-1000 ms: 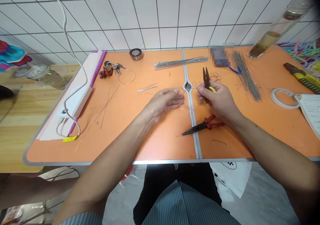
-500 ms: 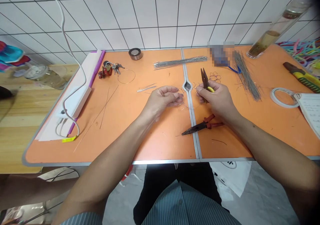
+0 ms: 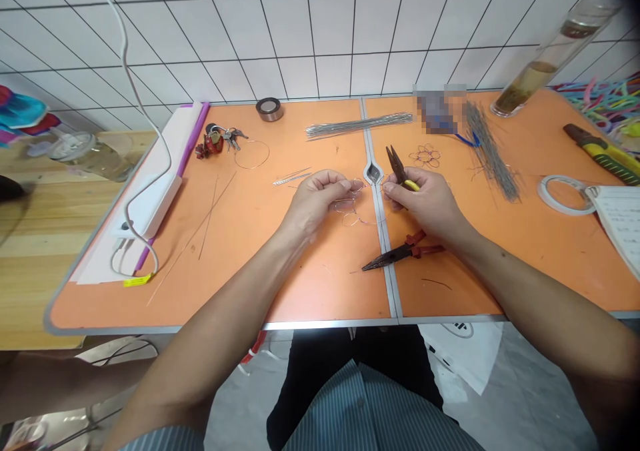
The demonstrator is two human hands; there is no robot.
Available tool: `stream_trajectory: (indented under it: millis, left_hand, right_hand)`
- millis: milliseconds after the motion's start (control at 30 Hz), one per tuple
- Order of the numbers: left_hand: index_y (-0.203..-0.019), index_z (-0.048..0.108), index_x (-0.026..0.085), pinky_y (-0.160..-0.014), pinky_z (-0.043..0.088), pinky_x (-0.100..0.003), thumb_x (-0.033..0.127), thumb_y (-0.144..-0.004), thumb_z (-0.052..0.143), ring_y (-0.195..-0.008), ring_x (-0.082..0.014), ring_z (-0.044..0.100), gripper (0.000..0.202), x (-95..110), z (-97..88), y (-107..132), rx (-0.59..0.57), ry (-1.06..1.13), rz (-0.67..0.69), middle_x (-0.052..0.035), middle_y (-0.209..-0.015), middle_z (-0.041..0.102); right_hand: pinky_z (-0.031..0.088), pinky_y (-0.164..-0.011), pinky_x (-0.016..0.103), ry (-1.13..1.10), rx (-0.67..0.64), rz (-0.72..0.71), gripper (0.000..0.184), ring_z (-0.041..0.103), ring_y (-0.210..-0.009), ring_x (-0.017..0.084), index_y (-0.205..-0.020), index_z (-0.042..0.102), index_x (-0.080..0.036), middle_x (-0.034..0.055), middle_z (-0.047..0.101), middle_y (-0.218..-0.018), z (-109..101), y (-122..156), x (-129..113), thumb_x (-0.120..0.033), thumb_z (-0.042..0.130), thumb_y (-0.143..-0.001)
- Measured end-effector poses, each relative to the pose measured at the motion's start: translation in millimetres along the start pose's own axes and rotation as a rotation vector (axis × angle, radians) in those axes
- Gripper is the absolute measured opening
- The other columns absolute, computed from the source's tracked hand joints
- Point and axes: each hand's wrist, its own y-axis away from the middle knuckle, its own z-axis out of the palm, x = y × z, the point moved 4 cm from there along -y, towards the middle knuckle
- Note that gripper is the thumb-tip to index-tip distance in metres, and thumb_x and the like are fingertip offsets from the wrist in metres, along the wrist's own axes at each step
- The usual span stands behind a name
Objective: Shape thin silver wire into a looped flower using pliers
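Observation:
Between the thumb and fingers of my left hand (image 3: 323, 199) is a thin wire (image 3: 351, 219) bent into several loops. My right hand (image 3: 423, 197) is closed around small pliers with yellow grips (image 3: 399, 169), their dark jaws pointing up and left. The right fingertips are close to the wire's free end; whether they pinch it I cannot tell. Below the right hand, long-nose pliers with red handles (image 3: 400, 253) lie across the table seam. A flower-shaped wire piece (image 3: 426, 155) rests just beyond the right hand.
On the orange table (image 3: 300, 291) lie a silvery wire bundle (image 3: 357, 125), a darker wire bundle (image 3: 493, 154), a tape roll (image 3: 269, 109), keys (image 3: 233, 136) and loose wires (image 3: 200, 221). A white power strip (image 3: 153, 207) is left; a glass bottle (image 3: 533, 74), white ring (image 3: 550, 197) and utility knife (image 3: 600, 151) are right.
The right hand with the yellow-gripped pliers has shifted slightly left and down, uncovering the flower-shaped wire. The looped wire in the left hand has turned and shows more of its loops.

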Motion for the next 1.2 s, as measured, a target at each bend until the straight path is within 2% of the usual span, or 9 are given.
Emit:
stream_trajectory:
  millis: [167, 267, 433, 667, 833, 967, 1100, 1200]
  left_hand:
    - [-0.092, 0.065, 0.019, -0.085, 0.064, -0.032, 0.024, -0.078, 0.091, -0.096, -0.0234, 0.085, 0.030, 1, 6.1, 2, -0.084, 0.124, -0.093, -0.0132, -0.110, 0.086]
    - [-0.100, 0.066, 0.019, -0.087, 0.064, -0.032, 0.018, -0.079, 0.088, -0.094, -0.0230, 0.085, 0.031, 0, 5.7, 2, -0.077, 0.142, -0.104, -0.0130, -0.109, 0.086]
    - [-0.101, 0.067, 0.016, -0.087, 0.065, -0.034, 0.011, -0.082, 0.081, -0.093, -0.0235, 0.085, 0.024, -3, 3.7, -1, -0.068, 0.157, -0.124, -0.0151, -0.107, 0.086]
    - [-0.099, 0.068, 0.016, -0.091, 0.066, -0.036, 0.011, -0.085, 0.080, -0.092, -0.0233, 0.085, 0.018, -3, 3.5, -2, -0.087, 0.147, -0.097, -0.0143, -0.106, 0.086]
    - [-0.098, 0.069, 0.017, -0.091, 0.065, -0.035, 0.013, -0.087, 0.081, -0.094, -0.0228, 0.085, 0.017, -2, 2.8, -1, -0.090, 0.117, -0.092, -0.0130, -0.106, 0.086]
    - [-0.098, 0.069, 0.016, -0.092, 0.065, -0.036, 0.012, -0.087, 0.079, -0.093, -0.0235, 0.085, 0.015, -1, 4.7, 0, -0.101, 0.133, -0.102, -0.0136, -0.106, 0.086]
    - [-0.102, 0.070, 0.016, -0.093, 0.065, -0.036, 0.015, -0.089, 0.078, -0.096, -0.0219, 0.084, 0.015, -2, 3.8, -1, -0.052, 0.147, -0.102, -0.0139, -0.111, 0.085]
    - [-0.104, 0.072, 0.018, -0.101, 0.063, -0.038, 0.020, -0.089, 0.080, -0.104, -0.0218, 0.082, 0.017, 6, -5.4, -5, 0.005, 0.117, -0.052, -0.0125, -0.116, 0.085]
  right_hand:
    - [0.049, -0.067, 0.030, -0.036, -0.044, -0.017, 0.012, 0.058, -0.065, 0.014, -0.086, 0.072, -0.020, -0.0002, 0.065, -0.075, 2, 0, 2, -0.031, 0.078, -0.087]
    - [0.048, -0.066, 0.029, -0.024, -0.047, 0.002, 0.011, 0.057, -0.064, 0.013, -0.086, 0.071, -0.020, -0.0004, 0.065, -0.074, 3, 1, 0, -0.029, 0.077, -0.089]
    - [0.047, -0.064, 0.027, 0.003, -0.048, 0.031, 0.009, 0.056, -0.063, 0.012, -0.086, 0.071, -0.019, -0.0003, 0.066, -0.073, 4, 3, -4, -0.025, 0.076, -0.091]
    - [0.048, -0.064, 0.027, -0.042, -0.054, 0.060, 0.009, 0.056, -0.062, 0.012, -0.089, 0.072, -0.019, -0.0005, 0.066, -0.073, 4, 3, -1, -0.025, 0.078, -0.091]
    - [0.047, -0.062, 0.027, -0.125, -0.107, 0.084, 0.016, 0.056, -0.063, 0.012, -0.094, 0.075, -0.019, 0.0009, 0.068, -0.078, 7, 2, 3, -0.032, 0.083, -0.093]
    - [0.047, -0.062, 0.027, -0.119, -0.123, 0.104, 0.020, 0.056, -0.064, 0.012, -0.089, 0.074, -0.019, 0.0015, 0.067, -0.077, 7, 2, 4, -0.036, 0.085, -0.093]
    - [0.047, -0.063, 0.027, -0.054, -0.090, 0.056, 0.023, 0.056, -0.065, 0.013, -0.087, 0.075, -0.020, 0.0016, 0.067, -0.077, 2, 1, 0, -0.039, 0.086, -0.094]
    - [0.048, -0.063, 0.027, -0.065, -0.025, 0.040, 0.023, 0.056, -0.066, 0.013, -0.089, 0.076, -0.020, 0.0010, 0.066, -0.076, -6, -1, -4, -0.039, 0.087, -0.093]
